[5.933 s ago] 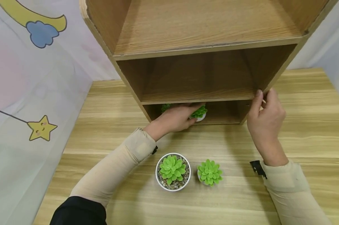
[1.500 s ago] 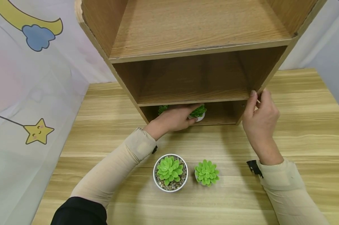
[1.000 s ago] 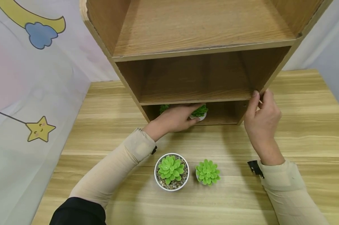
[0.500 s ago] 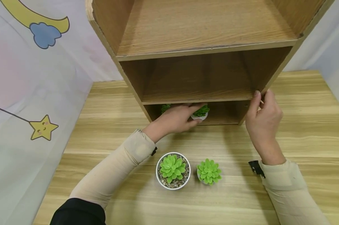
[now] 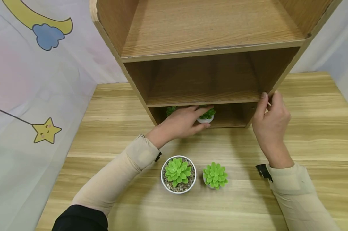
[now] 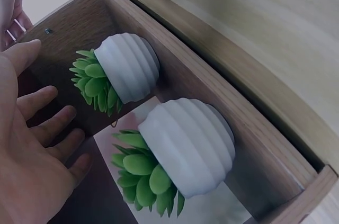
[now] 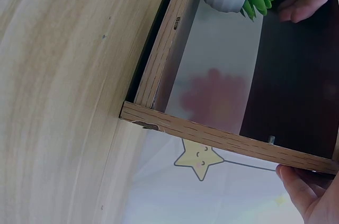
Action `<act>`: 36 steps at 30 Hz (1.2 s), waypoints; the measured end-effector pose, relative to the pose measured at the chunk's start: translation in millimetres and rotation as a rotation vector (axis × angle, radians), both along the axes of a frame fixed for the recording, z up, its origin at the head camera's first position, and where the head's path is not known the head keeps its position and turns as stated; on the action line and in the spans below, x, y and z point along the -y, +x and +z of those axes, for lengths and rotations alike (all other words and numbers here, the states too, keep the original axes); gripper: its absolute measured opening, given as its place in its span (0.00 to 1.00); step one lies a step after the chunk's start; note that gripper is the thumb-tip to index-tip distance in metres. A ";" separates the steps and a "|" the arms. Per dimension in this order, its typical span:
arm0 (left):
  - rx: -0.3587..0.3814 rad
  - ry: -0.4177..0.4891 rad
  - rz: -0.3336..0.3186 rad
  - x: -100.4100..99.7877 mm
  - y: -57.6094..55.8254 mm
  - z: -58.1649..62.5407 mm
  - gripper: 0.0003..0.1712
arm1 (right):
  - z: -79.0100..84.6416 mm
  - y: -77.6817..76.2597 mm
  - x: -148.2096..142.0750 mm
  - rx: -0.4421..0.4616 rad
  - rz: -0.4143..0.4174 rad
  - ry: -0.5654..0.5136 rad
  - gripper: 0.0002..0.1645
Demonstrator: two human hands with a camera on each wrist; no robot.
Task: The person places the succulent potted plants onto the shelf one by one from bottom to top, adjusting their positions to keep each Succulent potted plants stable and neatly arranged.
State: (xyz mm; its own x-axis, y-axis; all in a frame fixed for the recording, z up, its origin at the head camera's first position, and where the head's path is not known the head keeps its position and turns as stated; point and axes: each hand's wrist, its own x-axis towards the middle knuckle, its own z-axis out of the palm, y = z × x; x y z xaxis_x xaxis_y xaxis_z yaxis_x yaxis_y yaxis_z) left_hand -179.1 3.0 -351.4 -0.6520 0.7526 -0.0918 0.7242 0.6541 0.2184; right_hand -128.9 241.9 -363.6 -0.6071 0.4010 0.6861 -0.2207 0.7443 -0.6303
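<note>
In the left wrist view my left hand (image 6: 32, 134) is inside the bottom compartment of the wooden shelf unit (image 5: 220, 51), fingers spread and apart from the plants. Two artificial succulents in ribbed white pots stand there: a nearer one (image 6: 188, 150) and a farther one (image 6: 127, 68). From the head view, the right-hand succulent (image 5: 205, 118) shows between thumb and fingers; the left-hand succulent (image 5: 171, 110) is mostly hidden behind my hand. My right hand (image 5: 272, 123) grips the front edge of the unit's right side panel, thumb on the inner side.
On the wood-grain table (image 5: 119, 205) in front of the unit stand a larger succulent in a white pot with pebbles (image 5: 178, 175) and a smaller succulent (image 5: 215, 175) to its right. A printed cloth (image 5: 32, 96) hangs at the left.
My left thumb has drawn away from the right-hand pot and the hand has opened, so more of the white pot shows. The right hand keeps its grip; the head view shifts slightly.
</note>
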 end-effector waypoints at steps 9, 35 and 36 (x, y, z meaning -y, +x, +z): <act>-0.050 0.010 -0.011 5.4 3.2 1.0 0.38 | 0.2 -0.3 0.9 0.016 -0.003 -0.017 0.18; -0.192 0.053 -0.095 11.0 20.3 8.2 0.37 | -1.2 -1.2 -1.0 0.007 0.004 -0.009 0.17; -0.199 0.066 -0.105 11.4 21.3 8.8 0.37 | -1.1 -1.2 -1.0 0.004 0.004 -0.007 0.17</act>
